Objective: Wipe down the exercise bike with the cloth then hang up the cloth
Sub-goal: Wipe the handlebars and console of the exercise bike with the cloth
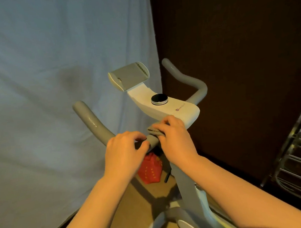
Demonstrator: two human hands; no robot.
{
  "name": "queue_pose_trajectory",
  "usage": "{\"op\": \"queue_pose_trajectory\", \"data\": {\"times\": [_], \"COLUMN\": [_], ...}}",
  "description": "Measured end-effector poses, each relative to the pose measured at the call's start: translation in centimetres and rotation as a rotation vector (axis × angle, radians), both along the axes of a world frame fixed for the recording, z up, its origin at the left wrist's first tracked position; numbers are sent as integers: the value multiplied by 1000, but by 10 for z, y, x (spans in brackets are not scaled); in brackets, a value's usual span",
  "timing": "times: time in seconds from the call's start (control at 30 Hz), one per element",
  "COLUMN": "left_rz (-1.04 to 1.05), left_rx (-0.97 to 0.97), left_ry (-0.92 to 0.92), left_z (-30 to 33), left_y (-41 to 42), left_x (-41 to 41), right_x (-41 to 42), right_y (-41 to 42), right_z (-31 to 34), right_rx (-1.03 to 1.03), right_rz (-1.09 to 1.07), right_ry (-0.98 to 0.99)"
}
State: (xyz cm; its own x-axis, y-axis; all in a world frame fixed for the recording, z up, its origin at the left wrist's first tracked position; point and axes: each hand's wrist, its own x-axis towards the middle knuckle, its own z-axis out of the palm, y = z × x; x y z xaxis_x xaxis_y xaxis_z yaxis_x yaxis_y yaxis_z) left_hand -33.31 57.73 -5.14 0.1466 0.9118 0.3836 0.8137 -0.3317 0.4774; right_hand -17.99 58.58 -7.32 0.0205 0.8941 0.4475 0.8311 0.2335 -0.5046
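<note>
Cloth (154, 130): small grey wad, bunched on the handlebar (95, 122) right at its junction with the white console (166, 110), dead centre of view. Mostly hidden under the right hand (174, 139), whose fingers are curled over and pinching it against the bar. Left hand (125, 149) sits just beside, at 9 o'clock from the cloth, fingers curled around the bar, thumb (141, 146) underneath; it looks to be steadying, not wiping.

Handling, my read: the cloth is soft, light and limp with no stiffness, so it'll conform to the tube but slide off if not pinched. Best grip is wrapped round the bar with the palm over it, dragged along. Bar finish looks glossy, so likely low friction and an easy slide. Bike itself (188, 189) is heavy and rigid and shouldn't shift.

Stage: early wipe, junction area. Left horn running toward 10 o'clock, right horn (184, 77) at 1 o'clock, tablet holder (128, 76) at 12, knob (159, 99) and frame below probably all still to do.

Clearance:
- 9 o'clock: pale fabric backdrop (33, 88), close behind left horn, could snag.
- 3 o'clock: dark wall (241, 50), right horn near it.
- 4 o'clock: metal drying rack (300, 154), likely hang spot, well apart from the hands.
- 6 o'clock: red bag (149, 171) on the floor beneath the bar.
</note>
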Motion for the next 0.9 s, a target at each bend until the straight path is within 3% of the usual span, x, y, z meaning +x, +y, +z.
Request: {"op": "queue_pose_trajectory", "data": {"times": [0.17, 0.33, 0.47, 0.67, 0.8, 0.9], "left_rz": [-22, -7, -8, 4, -33, -69], "left_rx": [33, 86, 106, 159, 75, -14], "left_ry": [-17, -3, -21, -44, 4, 10], "left_z": [-9, -12, -15, -21, -15, -7], "left_y": [2, 7, 7, 2, 9, 21], "left_x": [-1, -1, 1, 5, 5, 8], "right_x": [16, 7, 24, 12, 26, 11], "right_y": [4, -3, 10, 3, 22, 17], "right_z": [2, -6, 0, -9, 7, 1], "right_rx": [-24, -45, -49, -68, -122, -117], "right_rz": [-42, -84, -121, -183, -220, -281], "right_ry": [-127, 124, 30, 133, 23, 119]}}
